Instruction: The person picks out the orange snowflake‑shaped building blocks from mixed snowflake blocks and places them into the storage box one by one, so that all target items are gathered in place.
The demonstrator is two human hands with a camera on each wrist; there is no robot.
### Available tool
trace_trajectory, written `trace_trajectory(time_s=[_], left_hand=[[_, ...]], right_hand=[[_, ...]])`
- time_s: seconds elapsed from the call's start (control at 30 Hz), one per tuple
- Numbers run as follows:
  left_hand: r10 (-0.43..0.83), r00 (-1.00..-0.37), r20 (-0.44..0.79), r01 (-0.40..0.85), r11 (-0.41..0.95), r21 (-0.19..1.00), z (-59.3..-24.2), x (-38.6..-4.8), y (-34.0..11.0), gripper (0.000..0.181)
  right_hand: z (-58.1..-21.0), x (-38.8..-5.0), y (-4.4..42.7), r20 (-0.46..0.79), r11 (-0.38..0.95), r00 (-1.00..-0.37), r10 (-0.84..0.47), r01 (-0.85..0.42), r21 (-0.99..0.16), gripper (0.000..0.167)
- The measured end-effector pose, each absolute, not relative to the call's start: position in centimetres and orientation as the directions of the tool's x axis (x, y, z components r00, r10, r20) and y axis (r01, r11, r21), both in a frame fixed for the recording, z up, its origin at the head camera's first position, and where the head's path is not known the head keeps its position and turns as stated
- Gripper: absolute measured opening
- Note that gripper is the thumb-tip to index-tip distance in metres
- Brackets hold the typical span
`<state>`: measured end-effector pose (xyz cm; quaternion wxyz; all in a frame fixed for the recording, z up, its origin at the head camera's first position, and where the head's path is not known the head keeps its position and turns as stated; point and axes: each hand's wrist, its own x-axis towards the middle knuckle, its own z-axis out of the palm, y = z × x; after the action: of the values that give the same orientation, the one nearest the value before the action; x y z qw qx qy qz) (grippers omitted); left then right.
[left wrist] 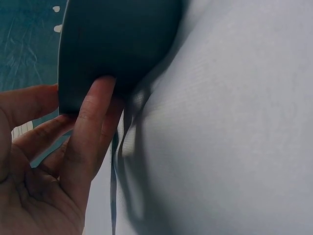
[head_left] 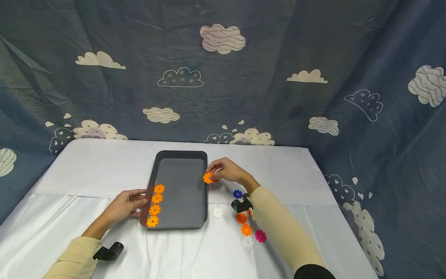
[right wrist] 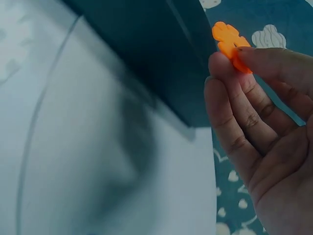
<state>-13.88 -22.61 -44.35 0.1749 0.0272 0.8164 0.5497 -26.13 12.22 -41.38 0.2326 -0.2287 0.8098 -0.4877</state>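
Pinching 1 flower-shaped orange disc (head_left: pixel 208 178) between thumb and fingertips, the right hand (head_left: pixel 226 169) holds it at the right rim of the dark grey tray (head_left: pixel 181 190), near the head frame's centre. The disc looks flat, bright and notched-edged. Lower left, the left hand (head_left: pixel 123 205), fingers loosely extended, touches the tray beside 4 orange discs (head_left: pixel 156 198).

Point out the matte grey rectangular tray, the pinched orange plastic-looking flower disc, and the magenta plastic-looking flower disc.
Grey tray (head_left: pixel 182 193): head view, bare floor.
Pinched orange disc (right wrist: pixel 226 37): right wrist view, exposed face.
Magenta disc (head_left: pixel 260 236): head view, middle of its face.
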Motion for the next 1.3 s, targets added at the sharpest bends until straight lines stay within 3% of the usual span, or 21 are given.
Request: trace_trajectory(time_s=[0.73,1.0,1.3], left_hand=[[0.22,-0.943,-0.249,-0.156,0.368,0.917,-44.7,-14.1,-22.3,0.05],[0.223,-0.942,-0.251,-0.164,0.345,0.924,-44.7,-14.0,-22.2,0.051],[0.199,-0.945,-0.26,-0.174,0.369,0.913,-44.6,-14.0,-22.6,0.05]], right_hand=[[-42.5,-29.3,1.0,-0.152,0.422,-0.796,-0.586,-0.139,-0.896,0.017],[-44.3,-28.6,-2.0,-0.195,0.374,-0.848,-0.493,-0.005,-0.927,0.017],[-45.2,-28.0,-3.7,-0.183,0.391,-0.875,-0.448,-0.008,-0.92,0.013]])
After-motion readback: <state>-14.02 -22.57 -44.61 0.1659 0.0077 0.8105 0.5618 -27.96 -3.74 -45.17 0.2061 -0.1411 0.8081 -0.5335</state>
